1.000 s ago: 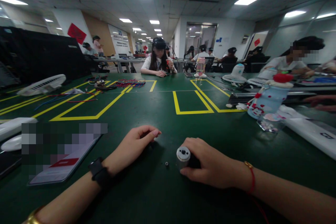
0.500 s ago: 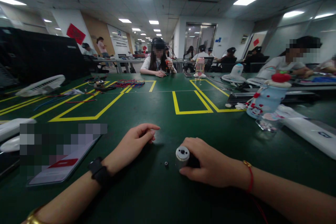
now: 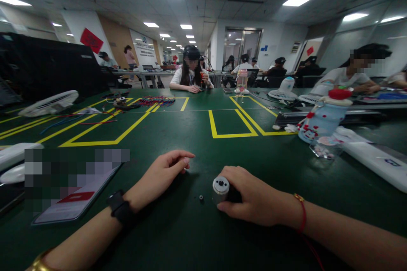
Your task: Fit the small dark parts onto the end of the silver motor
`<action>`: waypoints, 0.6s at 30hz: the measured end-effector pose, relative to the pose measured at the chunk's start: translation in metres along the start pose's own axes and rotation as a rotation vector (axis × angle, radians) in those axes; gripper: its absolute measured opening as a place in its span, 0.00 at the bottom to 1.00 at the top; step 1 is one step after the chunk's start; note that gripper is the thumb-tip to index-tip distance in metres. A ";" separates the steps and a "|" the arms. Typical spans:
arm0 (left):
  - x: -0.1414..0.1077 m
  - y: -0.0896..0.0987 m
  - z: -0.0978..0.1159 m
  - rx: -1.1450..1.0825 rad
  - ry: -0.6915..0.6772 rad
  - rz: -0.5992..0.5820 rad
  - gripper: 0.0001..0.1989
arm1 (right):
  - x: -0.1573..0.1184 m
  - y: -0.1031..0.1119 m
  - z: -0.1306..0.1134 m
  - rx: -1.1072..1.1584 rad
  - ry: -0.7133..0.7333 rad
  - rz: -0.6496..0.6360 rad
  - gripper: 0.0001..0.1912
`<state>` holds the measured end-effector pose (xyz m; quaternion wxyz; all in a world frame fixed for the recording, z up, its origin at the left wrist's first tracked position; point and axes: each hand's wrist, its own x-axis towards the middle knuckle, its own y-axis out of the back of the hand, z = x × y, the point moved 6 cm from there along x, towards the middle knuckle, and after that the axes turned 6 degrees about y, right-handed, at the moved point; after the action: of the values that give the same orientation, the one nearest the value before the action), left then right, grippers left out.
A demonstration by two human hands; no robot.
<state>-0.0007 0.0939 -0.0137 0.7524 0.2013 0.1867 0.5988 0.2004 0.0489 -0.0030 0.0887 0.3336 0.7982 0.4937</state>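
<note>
Near the front middle of the green table, my right hand is wrapped round a silver cylindrical electric motor. The motor stands upright, its round end face with a dark centre and small holes turned up; my fingers hide its far side. To the left of it lies a tiny round metal part with a hole, touched by neither hand. My left hand hovers or rests over the table beyond that part, fingers stretched out and thumb apart, with nothing in it.
A flat plastic-covered sheet lies at the left. On the right stand a blue bottle, a small clear packet and a long white case. Bundled wires lie farther back. A person sits opposite.
My hands, the motor and the tiny part keep their places. Only a person far in the background has shifted slightly.
</note>
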 end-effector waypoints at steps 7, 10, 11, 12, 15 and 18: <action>0.000 -0.002 -0.001 0.000 0.004 -0.031 0.16 | 0.000 0.000 0.000 -0.003 -0.007 0.000 0.14; 0.000 -0.003 -0.001 0.021 0.018 -0.040 0.17 | 0.000 0.000 0.001 0.000 -0.003 0.001 0.14; -0.001 -0.003 -0.001 0.026 0.023 -0.043 0.17 | 0.000 0.000 0.001 0.002 -0.003 0.000 0.14; -0.001 -0.004 -0.001 0.028 0.028 -0.047 0.17 | 0.000 0.000 0.001 0.002 -0.003 0.000 0.14; -0.001 -0.005 0.000 0.038 0.036 -0.058 0.18 | 0.000 0.000 0.001 0.001 0.002 0.005 0.14; -0.001 -0.006 0.001 0.046 0.038 -0.067 0.17 | 0.001 0.000 0.001 0.008 0.005 0.005 0.14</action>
<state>0.0045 0.0913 -0.0162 0.7636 0.2009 0.2214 0.5723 0.2003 0.0499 -0.0036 0.0840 0.3346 0.7994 0.4918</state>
